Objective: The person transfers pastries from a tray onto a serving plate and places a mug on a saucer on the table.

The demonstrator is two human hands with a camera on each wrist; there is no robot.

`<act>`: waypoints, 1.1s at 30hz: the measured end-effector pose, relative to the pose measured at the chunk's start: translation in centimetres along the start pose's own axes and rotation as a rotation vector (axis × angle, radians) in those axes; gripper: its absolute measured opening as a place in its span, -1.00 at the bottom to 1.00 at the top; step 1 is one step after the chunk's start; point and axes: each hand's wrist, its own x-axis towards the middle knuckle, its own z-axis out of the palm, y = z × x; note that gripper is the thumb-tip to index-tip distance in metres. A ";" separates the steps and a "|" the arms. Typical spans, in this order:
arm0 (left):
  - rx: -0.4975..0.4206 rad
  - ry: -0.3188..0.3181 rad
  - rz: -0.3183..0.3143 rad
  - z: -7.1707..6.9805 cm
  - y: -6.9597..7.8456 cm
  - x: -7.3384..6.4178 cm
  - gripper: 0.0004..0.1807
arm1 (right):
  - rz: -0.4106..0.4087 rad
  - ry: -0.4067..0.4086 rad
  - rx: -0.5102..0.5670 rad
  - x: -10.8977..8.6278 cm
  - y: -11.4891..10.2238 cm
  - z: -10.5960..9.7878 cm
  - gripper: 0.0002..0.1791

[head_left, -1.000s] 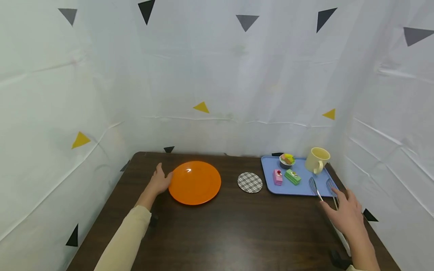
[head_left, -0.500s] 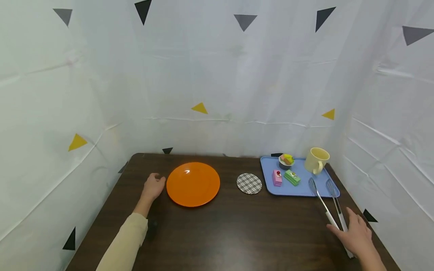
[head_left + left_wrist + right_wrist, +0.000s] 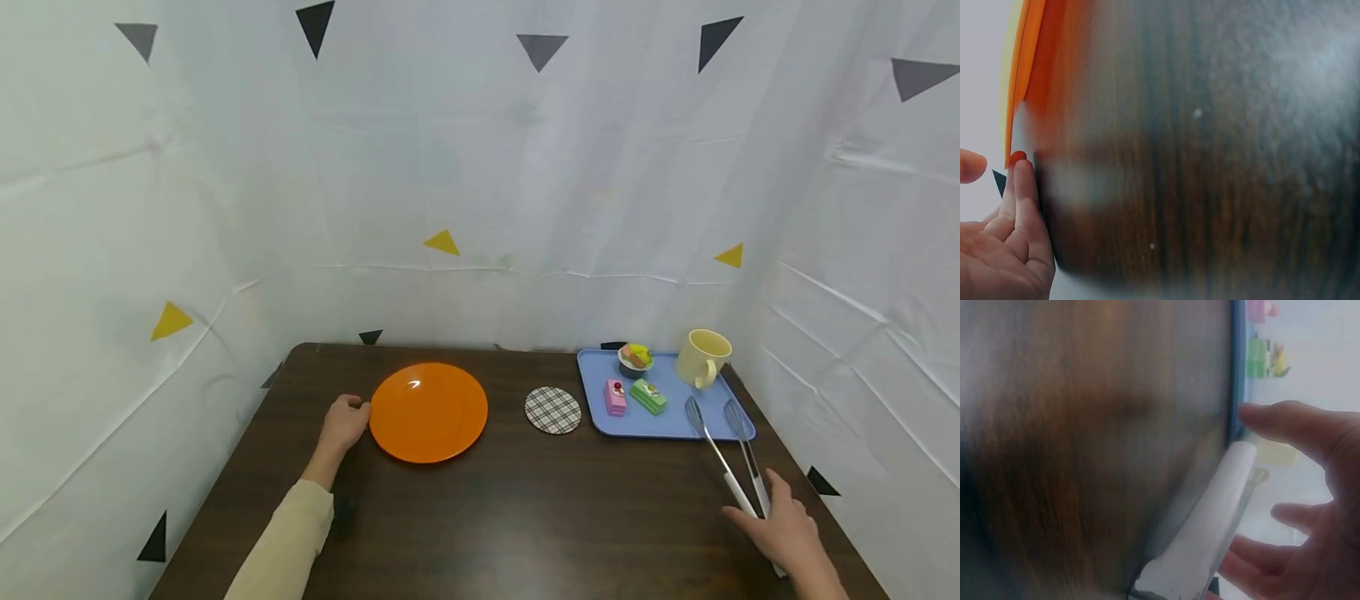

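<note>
My left hand (image 3: pixel 345 425) is at the left rim of a round orange plate (image 3: pixel 429 412). In the left wrist view its straight fingers (image 3: pixel 1025 181) reach the underside of the rim, while the thumb stands apart from the plate. My right hand (image 3: pixel 791 533) is over the near end of a pair of tongs (image 3: pixel 738 493) with white handles and wire heads. Its thumb and fingers spread on either side of the handle (image 3: pixel 1204 525) without closing round it. The tongs' heads lie on the right front part of a blue tray (image 3: pixel 645 425).
On the tray are a yellow mug (image 3: pixel 702 358), a small bowl of toy food (image 3: pixel 635 359), a pink toy cake (image 3: pixel 615 398) and a green one (image 3: pixel 648 397). A checked round coaster (image 3: pixel 552 410) lies between plate and tray. White curtains surround the dark table (image 3: pixel 525 517).
My right hand has drawn back toward the near end of the tongs. The left hand moved slightly off the plate, then came back to its rim with the fingers lower.
</note>
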 end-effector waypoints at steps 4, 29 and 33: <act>0.064 0.006 -0.006 0.2 0.1 0.0 -0.36 | -0.007 0.010 0.015 0.2 0.1 0.5 0.23; -0.027 0.007 -0.015 0.3 0.5 0.4 -0.52 | -0.007 -0.019 -0.038 1.8 0.3 0.4 0.00; 0.007 -0.005 -0.017 0.4 0.5 0.2 -0.51 | 0.006 -0.050 -0.035 1.9 0.4 0.5 -0.01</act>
